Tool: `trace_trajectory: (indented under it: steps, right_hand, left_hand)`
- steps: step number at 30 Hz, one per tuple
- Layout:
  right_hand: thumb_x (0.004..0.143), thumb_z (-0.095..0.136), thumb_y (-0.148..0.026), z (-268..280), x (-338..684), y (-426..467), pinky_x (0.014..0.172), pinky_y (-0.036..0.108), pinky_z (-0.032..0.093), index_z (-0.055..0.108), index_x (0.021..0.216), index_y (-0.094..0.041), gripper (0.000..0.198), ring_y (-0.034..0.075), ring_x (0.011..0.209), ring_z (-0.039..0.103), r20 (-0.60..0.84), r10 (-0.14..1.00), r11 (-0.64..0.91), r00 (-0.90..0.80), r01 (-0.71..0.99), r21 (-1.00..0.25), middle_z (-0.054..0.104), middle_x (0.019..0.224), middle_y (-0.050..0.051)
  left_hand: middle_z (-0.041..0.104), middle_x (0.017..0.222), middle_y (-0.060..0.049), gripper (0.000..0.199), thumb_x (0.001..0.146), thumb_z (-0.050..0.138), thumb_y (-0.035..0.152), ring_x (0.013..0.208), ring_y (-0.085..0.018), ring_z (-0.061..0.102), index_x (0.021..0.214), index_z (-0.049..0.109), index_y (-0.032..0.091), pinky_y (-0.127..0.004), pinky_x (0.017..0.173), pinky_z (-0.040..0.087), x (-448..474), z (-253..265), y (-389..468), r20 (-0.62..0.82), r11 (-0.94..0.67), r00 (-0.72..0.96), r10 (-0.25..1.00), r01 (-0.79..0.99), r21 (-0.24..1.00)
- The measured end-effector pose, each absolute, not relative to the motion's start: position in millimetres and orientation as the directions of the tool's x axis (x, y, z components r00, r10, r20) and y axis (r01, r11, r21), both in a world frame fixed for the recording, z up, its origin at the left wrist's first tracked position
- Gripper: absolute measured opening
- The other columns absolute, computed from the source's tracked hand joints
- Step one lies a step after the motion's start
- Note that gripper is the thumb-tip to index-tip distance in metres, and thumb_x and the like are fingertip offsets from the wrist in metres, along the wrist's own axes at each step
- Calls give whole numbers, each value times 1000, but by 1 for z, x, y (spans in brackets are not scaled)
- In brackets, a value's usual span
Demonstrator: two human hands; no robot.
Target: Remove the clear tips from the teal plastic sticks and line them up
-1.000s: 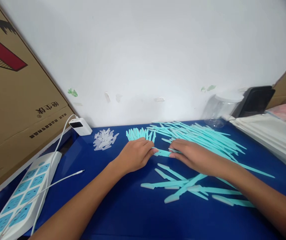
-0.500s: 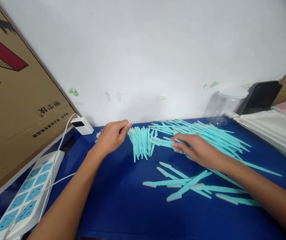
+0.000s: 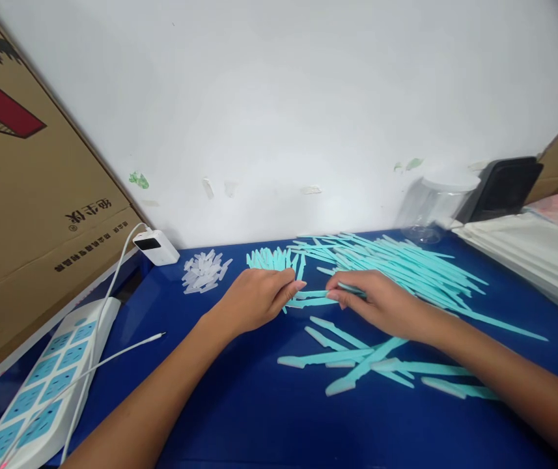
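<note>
My right hand (image 3: 371,299) pinches turquoise eyebrow razors (image 3: 314,298), at least two, their blade ends pointing left. Close against those ends, my left hand (image 3: 262,296) has thumb and forefinger pressed together; whatever lies between them is hidden. Behind my left hand sits a bunch of short-looking turquoise razors (image 3: 271,258), partly covered by it. A small heap of translucent plastic caps (image 3: 205,270) lies to its left. Beyond my right hand spreads a large pile of razors (image 3: 405,267). Several loose razors (image 3: 347,355) lie crossed on the blue table (image 3: 239,404) in front.
A white power strip (image 3: 49,384) with cables lies at the left, near a white device with a dark display (image 3: 156,247). A large cardboard box (image 3: 39,176) leans there. At the back right stand a clear jar (image 3: 439,202), a black object (image 3: 503,189) and stacked white sheets (image 3: 527,247).
My left hand has moved right, from beside the razor bunch to the razors in my right hand, uncovering the cap heap. My right hand has shifted slightly left and down.
</note>
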State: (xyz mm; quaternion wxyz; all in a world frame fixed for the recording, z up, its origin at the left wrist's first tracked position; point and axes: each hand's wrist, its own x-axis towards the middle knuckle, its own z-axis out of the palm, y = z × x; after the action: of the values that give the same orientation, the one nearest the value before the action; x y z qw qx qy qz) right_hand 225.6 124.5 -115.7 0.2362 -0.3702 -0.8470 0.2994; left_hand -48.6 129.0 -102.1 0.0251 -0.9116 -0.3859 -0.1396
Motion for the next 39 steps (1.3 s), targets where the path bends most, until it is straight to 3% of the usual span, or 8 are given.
trace_trajectory:
  steps: [13, 19, 24, 30, 35, 39]
  right_hand:
    - [104, 54, -48, -117, 223, 124, 71, 30, 47, 70, 96, -23, 31, 19, 75, 66, 162, 813, 478, -560, 480, -736, 73, 82, 1]
    - [104, 54, -48, -115, 225, 126, 66, 29, 44, 67, 87, -22, 33, 17, 67, 61, 156, 823, 467, -547, 493, -734, 71, 79, 1]
    - [104, 54, -49, -119, 235, 138, 59, 28, 41, 65, 89, -22, 33, 16, 59, 57, 177, 866, 445, -467, 561, -698, 72, 79, 2]
    - [106, 47, -50, -131, 233, 139, 56, 29, 43, 67, 96, -23, 36, 18, 58, 63, 197, 891, 432, -410, 631, -644, 75, 82, 4]
    - [107, 46, -45, -135, 234, 140, 61, 31, 44, 67, 97, -22, 33, 19, 60, 65, 295, 907, 419, -299, 697, -582, 76, 80, 4]
    - [107, 42, -38, -136, 235, 142, 60, 32, 44, 69, 103, -20, 33, 19, 55, 64, 305, 908, 416, -288, 714, -563, 78, 86, 6]
  left_hand:
    - [52, 61, 2, 41, 112, 27, 37, 51, -14, 46, 81, 50, 20, -32, 55, 22, -42, -110, 128, 350, -670, 623, 700, 742, 18]
    - [60, 66, -1, 45, 112, 25, 37, 57, -16, 53, 84, 54, 20, -31, 57, 25, -50, -103, 134, 372, -616, 591, 716, 785, -63]
    - [70, 78, -8, 47, 110, 28, 43, 71, -23, 66, 89, 63, 20, -31, 63, 35, -95, -80, 154, 388, -327, 357, 850, 934, -144]
    - [75, 97, -20, 57, 106, 26, 46, 92, -38, 72, 99, 74, 15, -40, 72, 48, -150, -84, 179, 219, 72, -21, 975, 972, -226]
    - [74, 108, -24, 57, 103, 31, 47, 101, -42, 71, 111, 75, 12, -46, 79, 52, -161, -98, 187, 173, 200, -163, 971, 954, -224]
    - [75, 105, -25, 55, 100, 38, 51, 99, -43, 71, 102, 77, 11, -45, 78, 51, -158, -96, 185, 218, 261, -215, 952, 942, -211]
